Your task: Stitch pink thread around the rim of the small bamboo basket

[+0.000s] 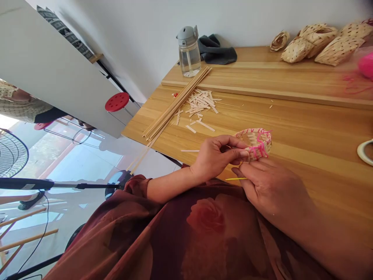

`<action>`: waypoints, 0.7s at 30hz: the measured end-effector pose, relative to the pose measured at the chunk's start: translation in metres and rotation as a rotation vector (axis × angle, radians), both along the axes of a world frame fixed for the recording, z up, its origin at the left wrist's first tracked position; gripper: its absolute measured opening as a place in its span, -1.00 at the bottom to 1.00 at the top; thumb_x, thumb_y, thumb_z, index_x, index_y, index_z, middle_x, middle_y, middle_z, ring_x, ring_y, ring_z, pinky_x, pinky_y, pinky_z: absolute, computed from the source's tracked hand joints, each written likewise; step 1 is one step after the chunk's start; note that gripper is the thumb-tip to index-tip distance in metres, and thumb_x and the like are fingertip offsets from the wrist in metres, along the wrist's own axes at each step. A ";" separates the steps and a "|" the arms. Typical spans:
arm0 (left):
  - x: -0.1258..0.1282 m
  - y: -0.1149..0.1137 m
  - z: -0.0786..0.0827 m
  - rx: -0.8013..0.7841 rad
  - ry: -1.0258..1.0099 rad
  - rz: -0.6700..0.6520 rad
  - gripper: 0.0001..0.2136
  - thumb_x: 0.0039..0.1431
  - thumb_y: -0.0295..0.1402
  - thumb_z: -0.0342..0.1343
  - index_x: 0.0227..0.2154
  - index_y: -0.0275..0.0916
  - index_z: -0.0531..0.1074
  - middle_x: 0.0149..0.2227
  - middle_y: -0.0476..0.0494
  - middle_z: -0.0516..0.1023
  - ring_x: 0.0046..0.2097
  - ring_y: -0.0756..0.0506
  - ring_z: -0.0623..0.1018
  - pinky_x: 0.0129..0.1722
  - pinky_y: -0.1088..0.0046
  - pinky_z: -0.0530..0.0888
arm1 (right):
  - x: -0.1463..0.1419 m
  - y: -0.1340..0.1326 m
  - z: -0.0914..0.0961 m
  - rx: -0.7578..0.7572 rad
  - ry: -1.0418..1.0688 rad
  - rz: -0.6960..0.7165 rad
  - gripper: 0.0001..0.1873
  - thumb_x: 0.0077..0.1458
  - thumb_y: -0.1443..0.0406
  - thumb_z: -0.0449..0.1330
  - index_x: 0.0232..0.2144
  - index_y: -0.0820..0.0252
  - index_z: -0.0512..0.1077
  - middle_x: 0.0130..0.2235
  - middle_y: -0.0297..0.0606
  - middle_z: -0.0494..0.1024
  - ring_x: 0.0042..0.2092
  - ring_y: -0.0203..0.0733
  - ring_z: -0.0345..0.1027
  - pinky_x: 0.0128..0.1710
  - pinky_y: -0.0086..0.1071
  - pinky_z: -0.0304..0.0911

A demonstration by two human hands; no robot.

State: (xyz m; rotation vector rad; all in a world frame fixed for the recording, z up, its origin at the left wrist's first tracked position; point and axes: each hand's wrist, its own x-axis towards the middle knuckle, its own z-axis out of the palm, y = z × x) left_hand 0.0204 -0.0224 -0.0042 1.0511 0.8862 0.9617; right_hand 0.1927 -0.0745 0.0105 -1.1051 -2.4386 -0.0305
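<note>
Low over the table's near edge, my left hand [215, 155] pinches the near side of a small woven bamboo piece [268, 142] between thumb and fingers. This piece has a rounded, open rim with bright pink yarn [259, 151] laced over it. My right hand [271, 184] is closed just below and against it, fingers curled. From between its thumb and fingers a thin yellow needle [235, 179] sticks out to the left; the rest of it is hidden by the hand. My right fingertips are partly hidden as well.
A bundle of long bamboo strips [177, 103] overhangs the table's left edge, beside cut pieces [201, 102]. Behind are a water bottle [189, 52], dark cloth [217, 49], several woven slipper-like pieces [309, 41], and pink yarn [365, 65]. A tape roll [361, 151] lies right.
</note>
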 end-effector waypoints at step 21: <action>-0.015 0.011 -0.001 0.045 0.000 0.092 -0.49 -0.10 -0.02 0.54 -0.27 -0.34 0.56 -0.42 -0.05 0.64 -0.48 0.07 0.58 -0.41 0.54 0.57 | 0.018 -0.013 0.022 -0.166 0.188 -0.261 -0.83 0.42 0.18 0.10 -0.17 0.07 0.45 -0.38 -0.36 0.68 -0.50 -0.18 0.55 -0.57 -0.37 0.27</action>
